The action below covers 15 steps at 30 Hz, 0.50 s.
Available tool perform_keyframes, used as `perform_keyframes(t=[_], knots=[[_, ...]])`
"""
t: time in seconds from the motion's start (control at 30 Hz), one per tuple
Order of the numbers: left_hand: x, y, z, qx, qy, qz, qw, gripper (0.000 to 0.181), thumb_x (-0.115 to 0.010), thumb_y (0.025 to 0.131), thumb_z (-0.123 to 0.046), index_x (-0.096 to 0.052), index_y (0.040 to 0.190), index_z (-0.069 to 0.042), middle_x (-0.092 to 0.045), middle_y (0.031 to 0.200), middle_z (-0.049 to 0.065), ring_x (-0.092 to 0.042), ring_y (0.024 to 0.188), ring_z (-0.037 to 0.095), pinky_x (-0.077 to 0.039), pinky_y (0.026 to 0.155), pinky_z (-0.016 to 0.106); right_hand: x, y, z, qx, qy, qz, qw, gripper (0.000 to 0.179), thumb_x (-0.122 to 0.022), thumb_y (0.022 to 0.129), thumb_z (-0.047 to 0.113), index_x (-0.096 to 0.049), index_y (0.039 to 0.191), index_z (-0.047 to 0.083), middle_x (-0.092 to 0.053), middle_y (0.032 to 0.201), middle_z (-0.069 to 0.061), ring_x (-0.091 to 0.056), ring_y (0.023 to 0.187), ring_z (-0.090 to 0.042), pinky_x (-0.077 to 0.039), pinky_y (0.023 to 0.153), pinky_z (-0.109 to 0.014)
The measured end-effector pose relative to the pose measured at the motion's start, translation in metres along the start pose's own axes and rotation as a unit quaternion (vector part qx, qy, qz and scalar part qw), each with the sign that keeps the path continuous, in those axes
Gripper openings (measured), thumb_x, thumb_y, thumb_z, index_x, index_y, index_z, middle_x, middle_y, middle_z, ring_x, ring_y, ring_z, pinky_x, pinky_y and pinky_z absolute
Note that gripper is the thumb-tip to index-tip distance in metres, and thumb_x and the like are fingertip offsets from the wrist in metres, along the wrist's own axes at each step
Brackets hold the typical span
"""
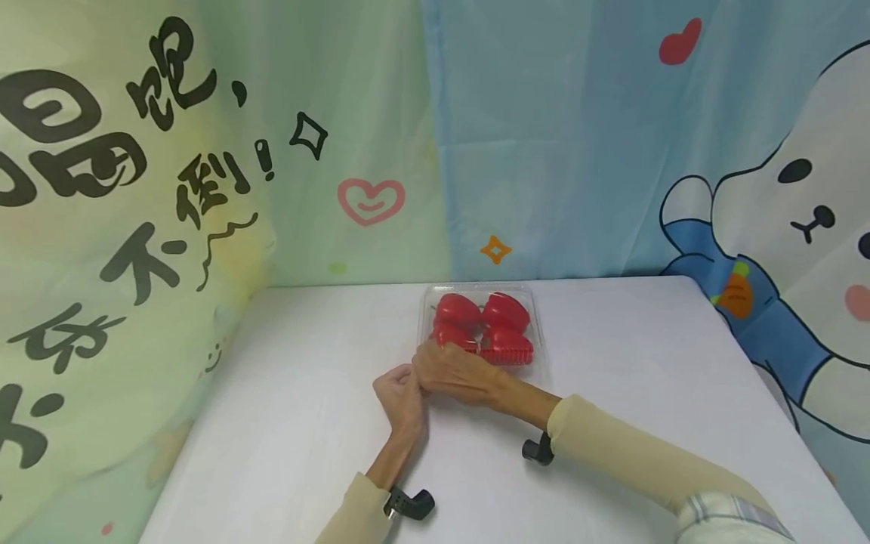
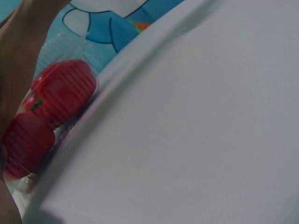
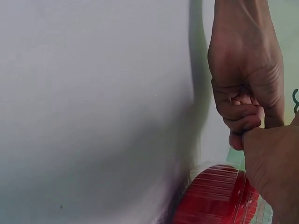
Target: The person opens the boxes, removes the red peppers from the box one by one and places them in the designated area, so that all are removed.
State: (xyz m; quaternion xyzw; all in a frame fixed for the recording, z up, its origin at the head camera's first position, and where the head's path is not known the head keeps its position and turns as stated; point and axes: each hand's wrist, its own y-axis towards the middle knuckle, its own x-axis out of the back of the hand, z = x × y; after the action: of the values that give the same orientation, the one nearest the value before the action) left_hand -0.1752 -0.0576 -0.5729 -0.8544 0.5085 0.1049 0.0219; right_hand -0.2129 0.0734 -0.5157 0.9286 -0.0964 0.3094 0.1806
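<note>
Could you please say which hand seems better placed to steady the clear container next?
Probably the right hand: it appears at the near-left corner of the container, while the left hand sits farther out.

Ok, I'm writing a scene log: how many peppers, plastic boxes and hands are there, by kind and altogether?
Red peppers: 4
Clear plastic box: 1
Left hand and right hand: 2
Total: 7

Left sleeve (image 1: 355,515) and right sleeve (image 1: 646,451), plain cream, were worn. Pale checked cloth (image 1: 730,521) was layered at the latter's upper end. Left camera (image 1: 416,505) and right camera (image 1: 537,452), black, stubby, were strapped on.
</note>
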Motion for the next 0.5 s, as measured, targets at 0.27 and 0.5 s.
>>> perform_keyframes(t=[0.27,0.5], knots=[[-0.0010,0.0017,0.0008,0.006,-0.013,0.005,0.9999,0.025,-0.065,0.086,0.007,-0.073,0.063,0.000,-0.061,0.046,-0.006,-0.050,0.041,0.008,-0.041,0.043,0.019,-0.0016,0.0005,0.0007,-0.027,0.065,-0.017,0.9974,0.018,-0.076,0.089,0.023,-0.062,0.084,0.015,-0.060,0.074,-0.001,-0.051,0.068,-0.012,-0.032,0.056,-0.021],[0.0012,0.0027,0.0014,-0.001,-0.004,0.009,1.0000,0.028,-0.067,0.088,0.006,-0.072,0.062,0.001,-0.058,0.043,-0.005,-0.047,0.038,0.009,-0.036,0.041,0.018,-0.0026,0.0007,0.0029,-0.044,0.107,-0.014,0.9932,0.019,-0.079,0.089,0.023,-0.062,0.085,0.014,-0.059,0.073,0.000,-0.048,0.066,-0.011,-0.026,0.052,-0.021]])
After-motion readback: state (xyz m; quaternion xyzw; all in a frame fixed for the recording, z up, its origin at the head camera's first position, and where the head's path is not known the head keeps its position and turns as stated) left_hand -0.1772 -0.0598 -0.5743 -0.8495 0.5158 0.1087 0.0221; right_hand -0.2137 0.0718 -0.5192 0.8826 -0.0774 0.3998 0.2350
